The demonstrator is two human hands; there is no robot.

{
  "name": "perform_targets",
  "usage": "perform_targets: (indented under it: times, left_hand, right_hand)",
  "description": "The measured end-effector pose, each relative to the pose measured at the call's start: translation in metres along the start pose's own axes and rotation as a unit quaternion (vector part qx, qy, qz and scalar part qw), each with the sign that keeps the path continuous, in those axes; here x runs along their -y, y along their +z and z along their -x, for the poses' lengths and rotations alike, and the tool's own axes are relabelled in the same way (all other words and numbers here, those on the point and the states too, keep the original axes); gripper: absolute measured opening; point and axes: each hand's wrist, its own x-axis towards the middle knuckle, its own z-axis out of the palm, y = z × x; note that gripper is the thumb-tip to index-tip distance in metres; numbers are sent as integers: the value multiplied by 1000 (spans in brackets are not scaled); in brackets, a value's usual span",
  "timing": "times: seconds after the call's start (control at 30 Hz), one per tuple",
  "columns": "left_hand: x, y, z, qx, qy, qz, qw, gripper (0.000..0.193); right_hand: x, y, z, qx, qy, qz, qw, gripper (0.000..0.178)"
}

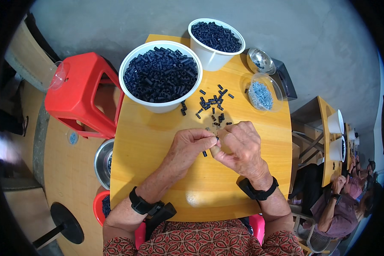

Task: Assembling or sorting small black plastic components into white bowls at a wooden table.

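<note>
Worktop [217, 183]: wood, loaded mainly toward its far side. Front tub [160, 108], white, filled with black tubes [161, 76], sits at the left edge toward the far left corner; rear tub [211, 62], likewise filled, stands at the far edge. Left hand [187, 145] and right hand [242, 147] meet over the middle, thumbs and forefingers pinched on one small dark part [217, 137]. Dish [271, 81] of silver pieces [260, 96] stands by the right edge. Loose tubes [220, 101] lie scattered between tubs and hands.

Risk, as judged: a slack pinch could drop the part among those tubes; a careless sweep could scatter them. Part's position: at the fingertips, right of the left hand, left of the right; its detail is mostly hidden.
</note>
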Motion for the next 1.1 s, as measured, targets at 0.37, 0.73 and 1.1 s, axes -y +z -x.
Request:
perform_targets:
  times: [0.37, 0.73, 1.1]
  left_hand:
    - [-7, -2, 3, 8, -34, -55, 998, 12]
    - [-79, -86, 91, -338, 101, -159, 922, 14]
    - [-45, -188, 136, -402, 67, -385, 828, 22]
  right_hand:
    - [5, -3, 12, 14, -12, 32, 999, 17]
    - [-27, -44, 20, 6, 94, 37, 995, 22]
    - [-42, -61, 21, -18, 121, 36, 992, 17]
